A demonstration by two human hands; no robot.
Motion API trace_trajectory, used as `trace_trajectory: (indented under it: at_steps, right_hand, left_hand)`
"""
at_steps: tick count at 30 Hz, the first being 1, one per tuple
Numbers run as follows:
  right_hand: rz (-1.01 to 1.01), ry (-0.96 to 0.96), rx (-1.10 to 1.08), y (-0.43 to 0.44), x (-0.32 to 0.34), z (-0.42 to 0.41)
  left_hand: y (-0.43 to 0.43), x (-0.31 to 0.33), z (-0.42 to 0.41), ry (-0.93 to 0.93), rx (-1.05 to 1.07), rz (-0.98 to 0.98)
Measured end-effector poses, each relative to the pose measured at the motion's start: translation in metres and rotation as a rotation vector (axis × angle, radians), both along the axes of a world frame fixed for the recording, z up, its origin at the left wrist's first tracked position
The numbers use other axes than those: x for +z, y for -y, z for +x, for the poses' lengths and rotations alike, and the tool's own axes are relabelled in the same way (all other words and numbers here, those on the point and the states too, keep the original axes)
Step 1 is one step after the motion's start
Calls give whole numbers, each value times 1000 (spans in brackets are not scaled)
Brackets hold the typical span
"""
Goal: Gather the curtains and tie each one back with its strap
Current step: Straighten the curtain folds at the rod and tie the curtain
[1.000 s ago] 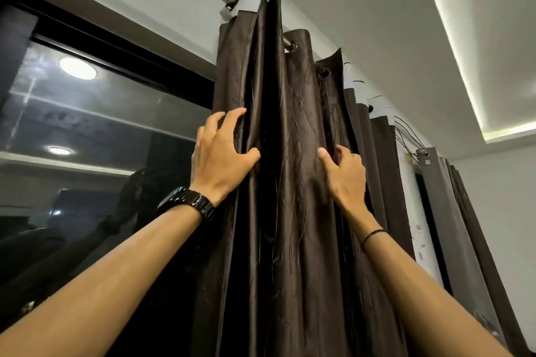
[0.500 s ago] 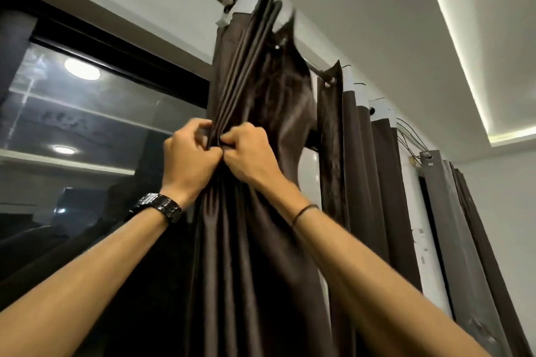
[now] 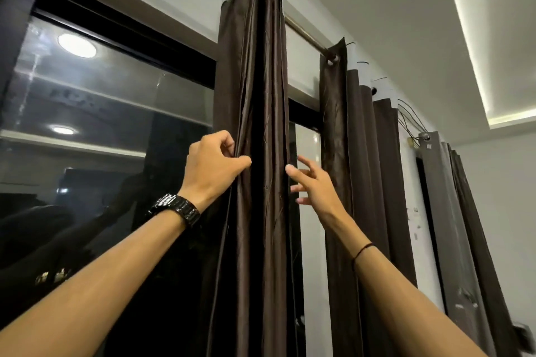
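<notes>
Whereas both hands pinched the folds earlier, the right hand (image 3: 317,185) has let go, fingers spread; the left hand (image 3: 213,166) still pinches the glossy brown curtain (image 3: 255,95), bunched in narrow pleats below the metal rod (image 3: 304,35).

Three curtains hang in view: one gathered curtain (image 3: 261,95), one middle curtain (image 3: 362,153) and one far curtain (image 3: 470,226). One rod (image 3: 304,35) shows. There are two grips, the left grip (image 3: 211,168) and the right grip (image 3: 314,185), with one watch (image 3: 177,210) and one thin wristband (image 3: 362,252). Two round lamp reflections (image 3: 77,45) sit in the glass, and one light strip (image 3: 470,38) lines the ceiling.
</notes>
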State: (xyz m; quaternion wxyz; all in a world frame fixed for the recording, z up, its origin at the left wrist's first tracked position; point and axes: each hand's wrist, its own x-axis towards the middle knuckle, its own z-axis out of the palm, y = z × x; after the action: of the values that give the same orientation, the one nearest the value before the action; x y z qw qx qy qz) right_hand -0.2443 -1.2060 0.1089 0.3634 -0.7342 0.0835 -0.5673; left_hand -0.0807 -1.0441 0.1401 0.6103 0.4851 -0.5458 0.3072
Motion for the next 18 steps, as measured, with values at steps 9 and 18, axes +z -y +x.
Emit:
trace_trajectory:
  at_steps: [9,18]
  right_hand:
    - [-53,13,-146,-12,-63,19]
    - [-247,-18,-402,-50,-175,48]
  left_hand:
    - [6,-83,-12,-86,130,128]
    - [-4,-173,6,-137,64,354]
